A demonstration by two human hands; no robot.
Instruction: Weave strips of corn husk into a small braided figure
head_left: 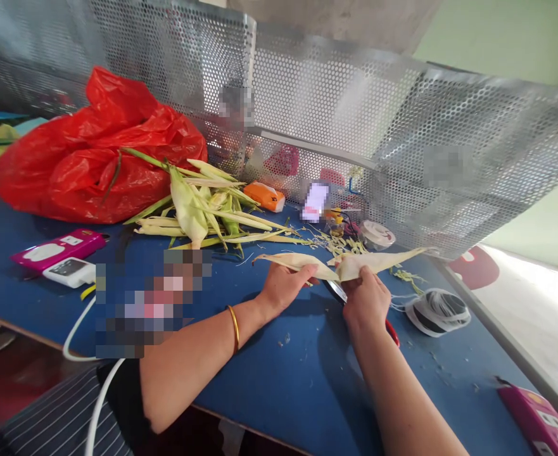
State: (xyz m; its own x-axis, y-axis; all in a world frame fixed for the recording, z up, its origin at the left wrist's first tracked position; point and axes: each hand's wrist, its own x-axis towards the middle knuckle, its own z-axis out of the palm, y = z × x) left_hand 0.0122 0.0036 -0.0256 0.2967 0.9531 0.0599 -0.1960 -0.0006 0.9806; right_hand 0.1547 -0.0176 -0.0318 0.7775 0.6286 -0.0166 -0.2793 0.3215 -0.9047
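My left hand (285,286) is closed on a pale corn husk (291,260), thumb along its side. A second pale corn husk (371,262), with a long tapered tip pointing right, is pinched in my right hand (368,297). The inner ends of the two husks meet between my hands, above the table. Scissors show below my right hand, a blade (336,291) on one side and a red handle (392,332) on the other; the hand hides their middle. Beyond my hands lies a pile of green and pale corn husks (188,206).
A large red plastic bag (102,158) stands at the back left. A spool of white thread (437,311) sits right of my hands. An orange packet (264,196), a lit phone (315,201) and a white tape roll (377,234) line the perforated metal screen (317,101). A white cable (72,332) crosses the table's left edge.
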